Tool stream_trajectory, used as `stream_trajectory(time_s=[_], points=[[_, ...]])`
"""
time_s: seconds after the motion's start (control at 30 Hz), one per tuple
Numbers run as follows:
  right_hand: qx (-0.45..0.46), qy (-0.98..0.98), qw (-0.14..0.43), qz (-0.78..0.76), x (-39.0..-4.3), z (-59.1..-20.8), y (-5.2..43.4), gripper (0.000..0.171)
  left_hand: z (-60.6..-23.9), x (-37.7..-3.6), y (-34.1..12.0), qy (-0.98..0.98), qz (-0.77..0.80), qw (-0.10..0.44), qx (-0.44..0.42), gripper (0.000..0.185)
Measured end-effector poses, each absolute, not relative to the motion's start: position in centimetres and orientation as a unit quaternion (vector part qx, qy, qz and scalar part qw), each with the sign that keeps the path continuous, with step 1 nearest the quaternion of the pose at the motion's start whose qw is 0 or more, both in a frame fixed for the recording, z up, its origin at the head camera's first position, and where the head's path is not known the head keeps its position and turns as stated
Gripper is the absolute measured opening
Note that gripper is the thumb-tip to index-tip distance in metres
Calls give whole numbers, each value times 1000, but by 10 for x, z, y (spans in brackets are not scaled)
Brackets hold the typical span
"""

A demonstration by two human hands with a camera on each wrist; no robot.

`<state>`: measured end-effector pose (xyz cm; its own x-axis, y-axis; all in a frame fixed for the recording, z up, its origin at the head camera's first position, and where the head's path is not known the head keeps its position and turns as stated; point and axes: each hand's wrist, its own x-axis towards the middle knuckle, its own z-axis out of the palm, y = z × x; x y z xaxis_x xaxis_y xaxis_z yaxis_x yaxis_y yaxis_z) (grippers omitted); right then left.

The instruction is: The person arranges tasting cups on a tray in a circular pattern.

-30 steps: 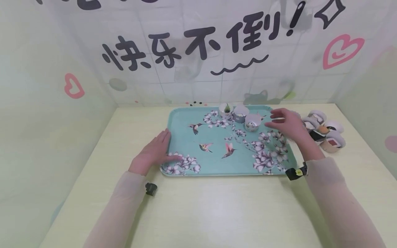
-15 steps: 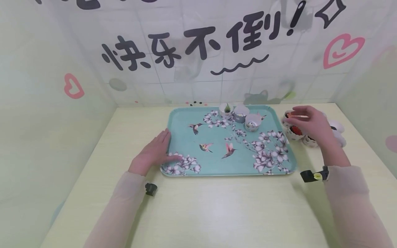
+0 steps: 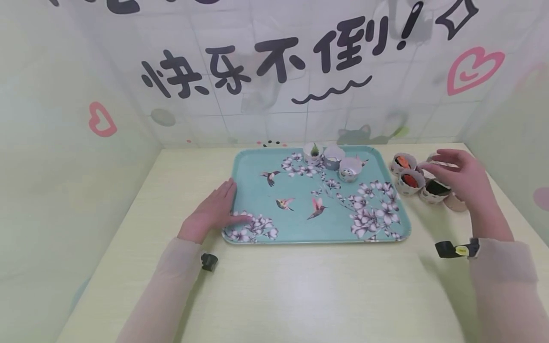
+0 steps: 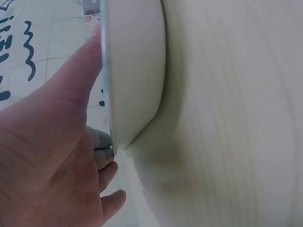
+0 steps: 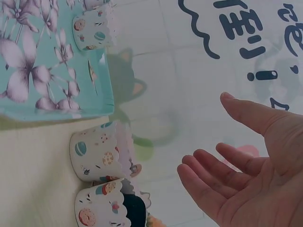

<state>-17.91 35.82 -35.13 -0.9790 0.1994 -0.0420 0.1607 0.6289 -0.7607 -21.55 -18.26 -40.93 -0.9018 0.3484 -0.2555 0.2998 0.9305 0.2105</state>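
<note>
The right hand (image 3: 461, 178) hovers over a cluster of paper cups (image 3: 422, 183) on the table (image 3: 300, 286), fingers spread and relaxed, holding nothing. The cups sit just under and to the left of its fingertips, beside the tray's right edge. They are small, round and pleated, with scalloped rims and printed sweets on thin paper walls; two show red filling, one dark.

The left hand (image 3: 212, 212) lies flat, fingers straight, its thumb on the near left corner of the tray (image 3: 257, 190). The tray is a smooth, teal, round-cornered rectangle printed with blossoms and hummingbirds. Three more cups (image 3: 334, 162) stand at its far rim.
</note>
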Motion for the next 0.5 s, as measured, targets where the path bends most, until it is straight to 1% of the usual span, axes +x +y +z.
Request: stream_trajectory(time_s=[0.1, 0.17, 0.3, 0.33, 0.37, 0.5], points=[[-126, -891, 20, 435, -175, -352, 366, 81, -410, -215, -182, 971, 83, 146, 169, 117], [-134, -879, 31, 457, -172, -352, 370, 78, -409, -215, -183, 971, 84, 148, 168, 117], [-129, -832, 77, 534, -167, -354, 379, 43, -409, -215, -183, 971, 88, 147, 167, 117], [-128, -822, 91, 547, -166, -354, 381, 37, -409, -215, -183, 971, 88, 147, 166, 118], [-126, -807, 103, 568, -165, -354, 383, 35, -409, -215, -184, 971, 89, 146, 166, 118], [-140, -777, 138, 599, -161, -356, 389, 33, -409, -215, -184, 972, 90, 145, 164, 118]])
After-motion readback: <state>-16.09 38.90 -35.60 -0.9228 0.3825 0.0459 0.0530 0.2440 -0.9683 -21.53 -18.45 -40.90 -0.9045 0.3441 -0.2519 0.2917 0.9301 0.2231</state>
